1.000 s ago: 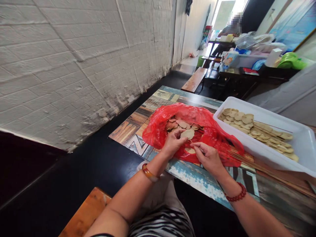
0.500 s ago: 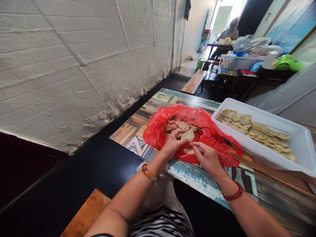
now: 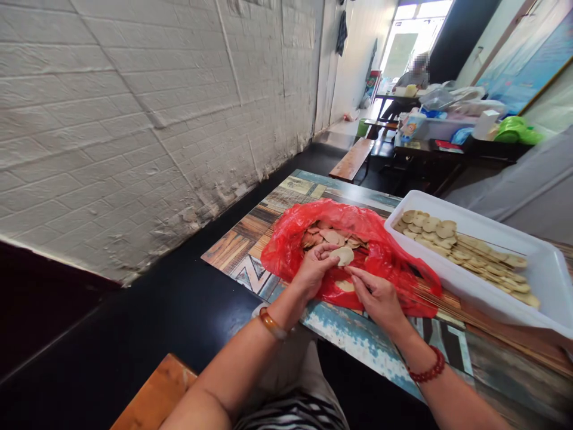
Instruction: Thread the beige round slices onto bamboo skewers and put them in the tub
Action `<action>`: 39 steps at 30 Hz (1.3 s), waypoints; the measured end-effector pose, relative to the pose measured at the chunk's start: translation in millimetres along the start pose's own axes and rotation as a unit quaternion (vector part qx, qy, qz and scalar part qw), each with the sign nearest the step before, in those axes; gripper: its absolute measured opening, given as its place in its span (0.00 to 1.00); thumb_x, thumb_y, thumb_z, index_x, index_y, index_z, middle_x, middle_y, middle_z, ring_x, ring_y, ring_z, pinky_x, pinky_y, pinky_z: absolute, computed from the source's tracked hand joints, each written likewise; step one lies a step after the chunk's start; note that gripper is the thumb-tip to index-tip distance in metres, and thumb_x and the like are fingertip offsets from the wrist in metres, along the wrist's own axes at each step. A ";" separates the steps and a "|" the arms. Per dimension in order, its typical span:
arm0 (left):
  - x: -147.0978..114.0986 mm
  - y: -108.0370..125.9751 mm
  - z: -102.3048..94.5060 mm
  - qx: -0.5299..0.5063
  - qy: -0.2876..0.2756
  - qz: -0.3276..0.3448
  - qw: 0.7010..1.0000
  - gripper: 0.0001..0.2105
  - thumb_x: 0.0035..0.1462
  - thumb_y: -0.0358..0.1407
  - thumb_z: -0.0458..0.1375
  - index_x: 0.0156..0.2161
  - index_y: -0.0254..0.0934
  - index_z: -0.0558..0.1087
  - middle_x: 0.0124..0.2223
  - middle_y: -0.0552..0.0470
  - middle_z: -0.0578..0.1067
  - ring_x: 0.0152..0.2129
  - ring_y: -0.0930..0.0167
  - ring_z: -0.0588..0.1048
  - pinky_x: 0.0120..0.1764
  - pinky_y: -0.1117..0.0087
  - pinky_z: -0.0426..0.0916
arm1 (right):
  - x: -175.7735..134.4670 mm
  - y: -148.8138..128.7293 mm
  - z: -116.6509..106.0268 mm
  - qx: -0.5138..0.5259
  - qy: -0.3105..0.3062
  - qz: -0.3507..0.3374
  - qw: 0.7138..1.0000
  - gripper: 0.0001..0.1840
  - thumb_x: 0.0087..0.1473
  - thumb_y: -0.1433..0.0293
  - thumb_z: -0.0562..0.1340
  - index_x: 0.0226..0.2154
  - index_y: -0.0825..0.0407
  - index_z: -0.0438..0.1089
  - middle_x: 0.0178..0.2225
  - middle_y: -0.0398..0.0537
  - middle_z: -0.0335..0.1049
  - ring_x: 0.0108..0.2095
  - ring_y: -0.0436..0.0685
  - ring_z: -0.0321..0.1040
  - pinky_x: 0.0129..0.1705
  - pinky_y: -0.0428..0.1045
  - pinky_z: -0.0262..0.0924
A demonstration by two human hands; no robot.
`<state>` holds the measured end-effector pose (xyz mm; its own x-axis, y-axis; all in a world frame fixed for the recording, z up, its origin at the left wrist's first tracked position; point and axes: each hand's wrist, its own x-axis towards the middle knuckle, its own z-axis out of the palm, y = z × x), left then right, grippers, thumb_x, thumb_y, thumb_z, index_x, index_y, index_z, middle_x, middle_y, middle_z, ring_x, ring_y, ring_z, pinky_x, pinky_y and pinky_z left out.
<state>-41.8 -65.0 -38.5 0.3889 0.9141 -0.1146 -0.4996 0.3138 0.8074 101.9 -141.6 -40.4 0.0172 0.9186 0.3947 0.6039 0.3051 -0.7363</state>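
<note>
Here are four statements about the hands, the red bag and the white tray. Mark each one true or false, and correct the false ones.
1. The left hand holds a round slice. True.
2. The slices lie in a blue bag. False: the red bag holds them.
3. The white tray holds skewered slices. True.
4. The right hand rests inside the tray. False: it is at the bag, beside the left hand.

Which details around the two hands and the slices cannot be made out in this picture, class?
- Head view: skewer tip, hidden between right hand and round slice in left hand.
- Deeper slices: covered by red bag.
- White tray: far end cut off at right edge.
- Loose skewers: blurred, uncountable.
</note>
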 end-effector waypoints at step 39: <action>-3.3 -0.5 3.0 -0.014 -0.011 -0.010 1.000 0.15 0.39 0.36 0.68 0.34 0.32 0.74 0.32 0.50 0.75 0.26 0.75 0.71 0.34 0.74 0.64 | 1.4 -6.3 -0.1 0.009 -0.018 0.065 0.998 0.14 0.59 0.65 0.52 0.39 0.52 0.70 0.25 0.47 0.74 0.30 0.57 0.74 0.30 0.48 0.66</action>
<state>-40.5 -68.9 -36.8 0.4154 0.9020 -0.1174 -0.5124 0.3387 0.7891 98.2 -142.3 -35.1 0.0655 0.9591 0.2755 0.5840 0.1871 -0.7899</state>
